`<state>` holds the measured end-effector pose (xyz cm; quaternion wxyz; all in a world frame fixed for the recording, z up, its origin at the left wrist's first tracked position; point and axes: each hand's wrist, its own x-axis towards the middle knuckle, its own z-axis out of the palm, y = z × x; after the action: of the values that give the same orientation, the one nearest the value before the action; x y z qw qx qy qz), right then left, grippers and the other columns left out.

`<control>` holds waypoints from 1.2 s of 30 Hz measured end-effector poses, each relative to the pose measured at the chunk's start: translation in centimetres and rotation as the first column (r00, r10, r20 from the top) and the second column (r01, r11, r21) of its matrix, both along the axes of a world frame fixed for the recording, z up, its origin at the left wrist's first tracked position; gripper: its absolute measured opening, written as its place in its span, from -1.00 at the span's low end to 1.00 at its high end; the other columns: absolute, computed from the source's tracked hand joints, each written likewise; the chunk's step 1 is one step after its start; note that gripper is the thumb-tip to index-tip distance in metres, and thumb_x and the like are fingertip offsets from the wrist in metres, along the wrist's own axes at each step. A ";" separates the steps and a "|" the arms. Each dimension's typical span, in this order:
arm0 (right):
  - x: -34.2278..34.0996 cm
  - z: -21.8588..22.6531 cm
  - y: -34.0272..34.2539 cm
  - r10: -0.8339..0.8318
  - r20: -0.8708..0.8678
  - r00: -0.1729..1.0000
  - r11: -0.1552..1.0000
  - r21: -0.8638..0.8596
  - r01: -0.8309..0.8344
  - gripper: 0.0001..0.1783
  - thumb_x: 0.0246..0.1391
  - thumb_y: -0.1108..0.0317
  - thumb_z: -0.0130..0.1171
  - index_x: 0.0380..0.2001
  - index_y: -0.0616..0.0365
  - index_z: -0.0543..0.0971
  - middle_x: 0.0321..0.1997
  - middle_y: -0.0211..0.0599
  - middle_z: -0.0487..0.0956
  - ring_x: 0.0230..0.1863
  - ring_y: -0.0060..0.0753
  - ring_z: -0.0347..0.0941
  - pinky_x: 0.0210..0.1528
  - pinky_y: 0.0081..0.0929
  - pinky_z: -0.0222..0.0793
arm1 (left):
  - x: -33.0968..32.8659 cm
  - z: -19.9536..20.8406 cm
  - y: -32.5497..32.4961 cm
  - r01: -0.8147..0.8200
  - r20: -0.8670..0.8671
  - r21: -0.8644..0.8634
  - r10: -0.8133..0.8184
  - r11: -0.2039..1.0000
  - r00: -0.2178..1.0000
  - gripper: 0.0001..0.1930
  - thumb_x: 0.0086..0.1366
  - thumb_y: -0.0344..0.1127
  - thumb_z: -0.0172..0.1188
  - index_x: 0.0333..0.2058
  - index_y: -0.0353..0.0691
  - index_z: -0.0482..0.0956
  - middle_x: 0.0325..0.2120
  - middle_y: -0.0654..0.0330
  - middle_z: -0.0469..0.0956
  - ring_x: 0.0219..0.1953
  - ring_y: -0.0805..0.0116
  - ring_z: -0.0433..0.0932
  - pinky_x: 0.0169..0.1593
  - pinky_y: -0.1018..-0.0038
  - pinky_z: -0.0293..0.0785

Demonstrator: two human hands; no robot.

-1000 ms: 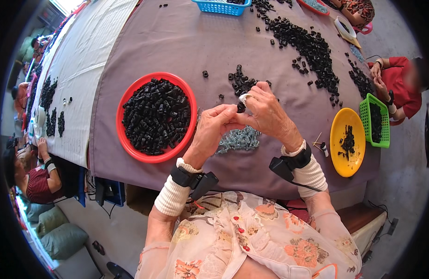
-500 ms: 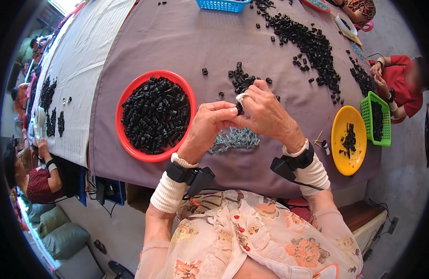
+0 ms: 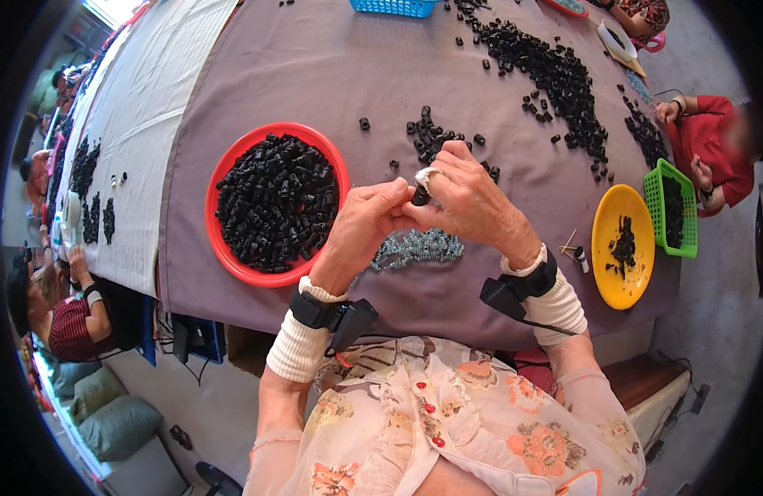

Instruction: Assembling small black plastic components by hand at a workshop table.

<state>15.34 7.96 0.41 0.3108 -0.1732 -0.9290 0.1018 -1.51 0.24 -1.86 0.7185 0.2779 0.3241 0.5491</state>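
R hand (image 3: 472, 194): fingers clamped on one small black part (image 3: 420, 196), approx. centre of view, held above the worktop (image 3: 299, 91) (mauve cloth cover). White wrap (image 3: 423, 175) on an R finger, right by the part. L hand (image 3: 361, 223) meets R hand at the part, L thumb beside it; can't tell if L fingers actually grip it or just rest against it, contact pt is mostly hidden and tiny.

Under/near the hands: heap of small grey-green pcs (image 3: 419, 250), partly covered by L hand. Just beyond the hands: small cluster of black pcs (image 3: 431, 136), a few loose ones around it. L of the hands: red basin (image 3: 213, 198), loaded w/ same-looking black pcs. R side: yellow plate (image 3: 638, 223) w/ dark bits, tilted look prob. lens; sm. bottle (image 3: 581, 259) + thin sticks (image 3: 568, 241) just L of it. Green basket (image 3: 690, 248) past the plate, black contents. Far R: co-worker in red (image 3: 720, 149).
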 end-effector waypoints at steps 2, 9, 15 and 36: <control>0.0 0.2 -0.1 -0.003 -0.026 1.000 1.000 0.008 0.003 -0.77 -0.31 0.33 0.28 -0.67 0.20 0.44 -0.63 -0.30 0.42 -0.46 -0.28 0.38 -0.13 -0.34 0.27 | -0.2 -0.2 -0.2 -0.012 0.017 -0.054 0.013 0.998 1.000 -0.66 0.42 -0.23 -0.09 -0.29 -0.41 0.56 -0.40 0.09 0.60 -0.33 0.25 0.61 -0.14 0.31 0.56; 0.3 0.4 -0.1 -0.008 -0.002 1.000 1.000 -0.004 0.008 -0.76 -0.30 0.31 0.30 -0.63 0.20 0.46 -0.62 -0.30 0.43 -0.46 -0.28 0.39 -0.11 -0.33 0.27 | 0.5 0.0 -0.5 0.004 -0.002 -0.055 -0.004 0.998 1.000 -0.66 0.41 -0.22 -0.07 -0.25 -0.40 0.55 -0.38 0.07 0.60 -0.32 0.25 0.61 -0.14 0.32 0.57; 2.0 1.1 1.7 -0.129 -0.036 0.991 0.985 -0.120 0.124 -0.65 -0.14 0.17 0.32 -0.55 0.26 0.48 -0.57 -0.23 0.48 -0.42 -0.21 0.43 -0.18 -0.32 0.28 | 0.5 0.6 -0.6 -0.092 -0.112 -0.034 0.088 0.995 0.990 -0.74 0.37 -0.27 0.01 -0.21 -0.38 0.53 -0.38 0.12 0.59 -0.33 0.32 0.61 -0.16 0.40 0.57; 10.6 -5.0 2.4 -0.401 0.294 0.867 0.815 -0.317 0.485 -0.91 -0.13 0.46 0.17 -0.49 0.23 0.51 -0.46 -0.14 0.46 -0.39 0.01 0.41 -0.31 -0.18 0.32 | -3.8 -1.6 -1.5 -0.460 -0.057 -0.131 0.457 0.878 0.888 -0.78 0.34 -0.25 0.09 -0.26 -0.31 0.55 -0.49 0.19 0.57 -0.49 0.43 0.56 -0.34 0.47 0.58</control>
<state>25.90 10.35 -4.64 0.1845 -0.4525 -0.8526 0.1850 -5.30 -1.30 -3.45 0.5820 0.1486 0.4272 0.6758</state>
